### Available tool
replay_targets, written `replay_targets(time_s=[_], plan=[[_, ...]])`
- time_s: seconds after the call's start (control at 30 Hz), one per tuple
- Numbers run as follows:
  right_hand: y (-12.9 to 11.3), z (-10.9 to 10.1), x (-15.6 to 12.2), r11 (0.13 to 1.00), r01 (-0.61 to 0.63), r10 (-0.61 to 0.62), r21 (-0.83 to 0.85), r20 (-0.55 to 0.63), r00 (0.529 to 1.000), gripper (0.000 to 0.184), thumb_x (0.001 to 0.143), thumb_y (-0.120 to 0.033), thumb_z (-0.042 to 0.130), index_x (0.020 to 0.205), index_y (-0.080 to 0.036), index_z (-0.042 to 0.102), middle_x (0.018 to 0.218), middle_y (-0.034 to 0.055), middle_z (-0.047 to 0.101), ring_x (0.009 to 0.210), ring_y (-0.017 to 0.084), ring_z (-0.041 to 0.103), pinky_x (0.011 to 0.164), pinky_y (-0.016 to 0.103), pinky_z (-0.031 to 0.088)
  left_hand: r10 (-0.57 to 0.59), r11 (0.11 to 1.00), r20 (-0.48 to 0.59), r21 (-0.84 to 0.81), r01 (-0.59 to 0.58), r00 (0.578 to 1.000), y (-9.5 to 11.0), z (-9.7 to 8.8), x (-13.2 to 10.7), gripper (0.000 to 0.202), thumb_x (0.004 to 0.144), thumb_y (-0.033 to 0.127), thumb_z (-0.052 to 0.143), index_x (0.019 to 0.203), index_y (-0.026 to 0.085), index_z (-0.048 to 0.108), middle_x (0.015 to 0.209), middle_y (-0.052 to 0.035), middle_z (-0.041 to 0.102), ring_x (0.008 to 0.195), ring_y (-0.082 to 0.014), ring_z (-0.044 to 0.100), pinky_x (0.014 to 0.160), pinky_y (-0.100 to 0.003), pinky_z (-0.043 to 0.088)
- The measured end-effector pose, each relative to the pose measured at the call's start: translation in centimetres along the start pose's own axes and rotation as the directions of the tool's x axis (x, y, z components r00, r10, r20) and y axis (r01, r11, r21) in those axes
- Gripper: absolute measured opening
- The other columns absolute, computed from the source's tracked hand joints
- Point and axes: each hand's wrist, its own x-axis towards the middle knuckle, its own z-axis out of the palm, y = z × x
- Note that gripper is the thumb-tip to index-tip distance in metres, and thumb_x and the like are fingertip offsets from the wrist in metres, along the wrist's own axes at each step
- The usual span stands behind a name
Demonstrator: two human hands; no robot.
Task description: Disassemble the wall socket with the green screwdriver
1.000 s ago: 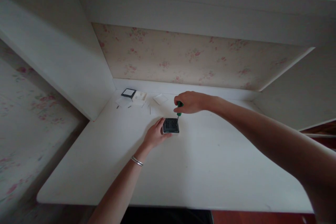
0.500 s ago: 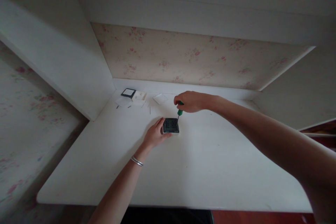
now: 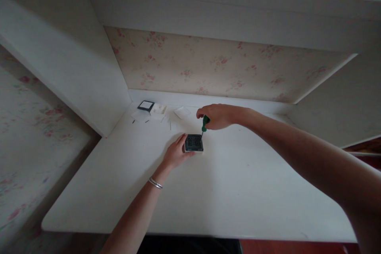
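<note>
On the white desk lies a small square wall socket [image 3: 193, 143], dark on top with a white body below. My left hand [image 3: 176, 151] grips it from the left, fingers at the far edge and thumb along the near side. A green-handled screwdriver [image 3: 204, 124] is in my right hand [image 3: 217, 115], which stays above and behind the socket. The screwdriver's shaft points down and its tip meets the socket's right part. Whether a screw sits under the tip is too small to see.
At the back left of the desk [image 3: 238, 190] lie a dark-rimmed square frame [image 3: 146, 105], a white box [image 3: 158, 109], a thin clear-white cover [image 3: 181, 112] and several small slim pieces. A white side panel [image 3: 110, 119] rises on the left, with a floral-papered wall [image 3: 196, 67] behind.
My right hand's fingers have shifted and loosened slightly on the screwdriver handle, and the handle has tilted a little. My left hand and the socket stay in place.
</note>
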Motion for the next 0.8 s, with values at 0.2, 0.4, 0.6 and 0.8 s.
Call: replay_targets(time_s=[0.2, 0.4, 0.6, 0.8], plan=[[-0.2, -0.1, 0.1, 0.997, -0.067, 0.067, -0.043, -0.008, 0.998, 0.033, 0.085, -0.041, 0.042, 0.097, -0.019, 0.063, 0.093, 0.0107, 0.068, 0.084, 0.023, 0.061, 0.064, 0.03, 0.039, 0.002, 1.0, -0.006, -0.014, -0.002, 1.0, 0.3, -0.2, -0.1, 0.081, 0.07, 0.045, 0.07, 0.139, 0.024, 0.032, 0.145, -0.0065, 0.036, 0.13, -0.026, 0.037, 0.108, -0.038, 0.031], [-0.4, 0.0, 0.0, 0.999, -0.029, 0.029, -0.025, 0.021, 0.999, 0.039, 0.073, -0.041, 0.058, 0.106, -0.021, 0.06, 0.103, 0.0095, 0.066, 0.088, 0.024, 0.06, 0.064, 0.028, 0.04, 0.01, 1.0, 0.003, 0.006, -0.01, 1.0, 0.0, -0.1, 0.0, 0.081, 0.071, 0.047, 0.068, 0.139, 0.023, 0.032, 0.144, -0.0074, 0.037, 0.13, -0.0247, 0.038, 0.108, -0.037, 0.032], [-0.7, -0.4, 0.0, 0.994, -0.103, 0.101, 0.022, 0.107, 0.989, 0.033, 0.084, -0.04, 0.042, 0.097, -0.017, 0.063, 0.071, 0.0059, 0.069, 0.056, 0.016, 0.061, 0.058, 0.027, 0.038, 0.015, 1.0, 0.004, 0.006, -0.015, 1.0, 0.1, -0.2, 0.0, 0.081, 0.071, 0.048, 0.068, 0.139, 0.022, 0.031, 0.144, -0.0078, 0.036, 0.13, -0.0245, 0.037, 0.108, -0.036, 0.031], [-1.1, -1.0, -0.3, 0.998, -0.058, 0.059, -0.029, 0.025, 0.998, 0.024, 0.073, -0.025, 0.05, 0.091, -0.02, 0.067, 0.082, 0.0064, 0.071, 0.075, 0.021, 0.063, 0.061, 0.028, 0.039, 0.002, 1.0, 0.012, 0.018, -0.002, 1.0, -0.1, -0.1, 0.0, 0.081, 0.071, 0.049, 0.067, 0.139, 0.024, 0.032, 0.145, -0.0072, 0.036, 0.131, -0.0246, 0.037, 0.108, -0.037, 0.031]])
